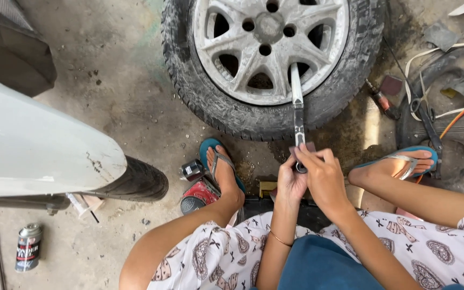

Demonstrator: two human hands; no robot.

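**A:** What have you got hold of there?

**Me:** Both my hands are wrapped shut around the near end of a long metal bar [298, 110]. My left hand [291, 180] cups it from below and behind, my right hand [322, 174] closes over it from the side, fingers curled tight. The bar runs straight away from me, and its far tip sits at the rim of the wheel [270, 45], right where the alloy meets the tyre [200, 88].

**A:** How would you work it well?

**Me:** I'd judge it wants a steady, even lever with both wrists in line with the bar, so the tip doesn't skate off the rim. Feet planted either side helps; my sandals [222, 166] are braced just beyond my hands, one on each flank.

**A:** And the ground?

**Me:** Bare concrete floor [119, 96], dusty, with a dark stained patch past my right hand. The wheel lies flat on it straight ahead of my hands.

**A:** What else is around?

**Me:** Well off to my left, a white car body panel [33, 156] with another tyre under it, and a small spray can [28, 247] standing nearer to me. Right of my hands there's a screwdriver [383, 102], an orange cable [455, 121] and loose rubber scraps.
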